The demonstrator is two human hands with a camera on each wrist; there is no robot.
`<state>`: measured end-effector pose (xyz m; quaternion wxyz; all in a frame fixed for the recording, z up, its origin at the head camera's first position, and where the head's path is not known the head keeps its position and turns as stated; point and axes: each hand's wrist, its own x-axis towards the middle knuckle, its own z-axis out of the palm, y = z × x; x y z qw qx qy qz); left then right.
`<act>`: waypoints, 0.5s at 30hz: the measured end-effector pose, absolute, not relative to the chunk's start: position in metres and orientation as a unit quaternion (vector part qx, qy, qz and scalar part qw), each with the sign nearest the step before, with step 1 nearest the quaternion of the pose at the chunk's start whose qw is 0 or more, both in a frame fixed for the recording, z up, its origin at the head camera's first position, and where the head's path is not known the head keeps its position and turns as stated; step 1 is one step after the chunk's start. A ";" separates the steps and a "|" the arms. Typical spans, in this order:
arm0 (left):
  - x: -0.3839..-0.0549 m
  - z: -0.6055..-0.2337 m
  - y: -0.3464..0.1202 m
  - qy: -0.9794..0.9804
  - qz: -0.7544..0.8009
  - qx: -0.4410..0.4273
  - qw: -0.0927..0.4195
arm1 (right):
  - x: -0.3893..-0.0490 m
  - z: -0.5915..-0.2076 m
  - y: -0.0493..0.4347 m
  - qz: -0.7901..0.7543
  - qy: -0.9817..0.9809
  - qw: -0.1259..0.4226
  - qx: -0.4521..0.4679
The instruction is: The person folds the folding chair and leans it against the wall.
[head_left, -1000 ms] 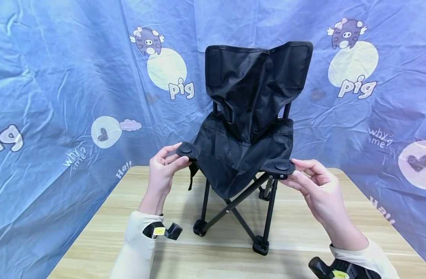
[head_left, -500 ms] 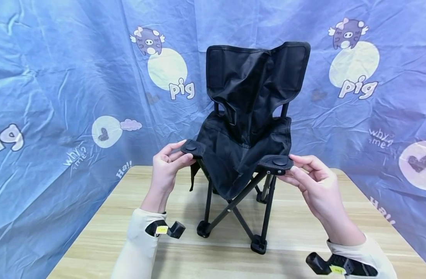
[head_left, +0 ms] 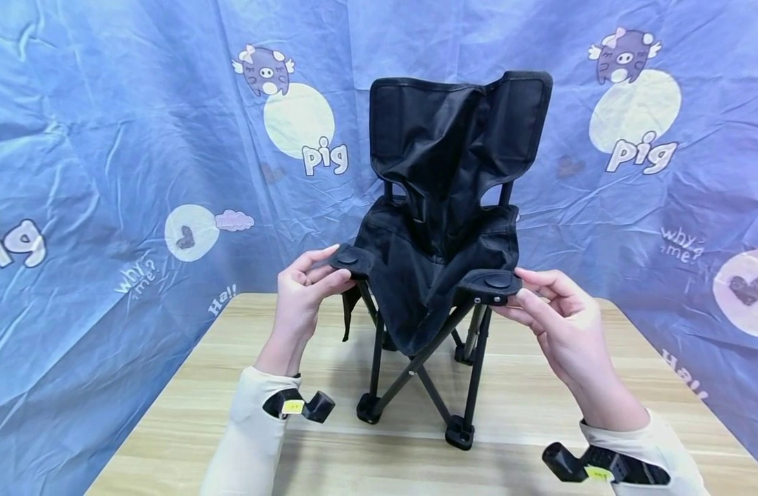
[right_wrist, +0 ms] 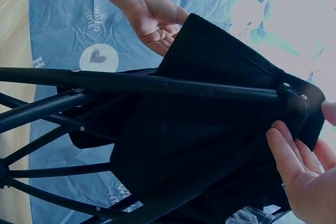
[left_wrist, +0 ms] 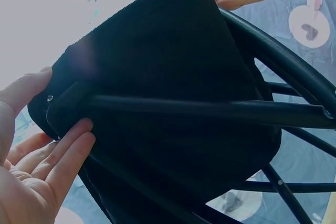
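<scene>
A black folding camp chair stands partly unfolded on the table, its fabric seat sagging in the middle and its backrest creased. My left hand pinches the chair's front left seat corner between thumb and fingers. At the front right corner, my right hand grips the fabric tab the same way. The left wrist view shows the seat's underside with a dark tube running to the held corner. From the right wrist, a riveted corner lies between thumb and fingers. Crossed legs end in black plastic feet.
The chair's feet rest on a light wooden table. Behind and beside it hangs a wrinkled blue cloth printed with cartoon pigs. A thin black strap dangles under the front left corner. Each wrist wears a small black camera.
The left hand and the front left corner have moved right and slightly up. The right hand and its corner have shifted slightly up and left. The front feet have drawn closer together.
</scene>
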<state>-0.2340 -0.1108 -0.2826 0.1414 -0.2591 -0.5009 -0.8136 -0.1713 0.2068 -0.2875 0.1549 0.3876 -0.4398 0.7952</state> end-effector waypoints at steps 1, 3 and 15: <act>-0.234 -0.282 -0.110 -0.502 -0.813 -0.259 0.141 | -0.171 -0.287 0.207 0.796 -0.438 0.155 0.388; -0.234 -0.281 -0.109 -0.503 -0.812 -0.260 0.140 | -0.171 -0.287 0.207 0.796 -0.439 0.156 0.387; -0.231 -0.277 -0.105 -0.509 -0.810 -0.251 0.143 | -0.172 -0.284 0.205 0.803 -0.428 0.152 0.386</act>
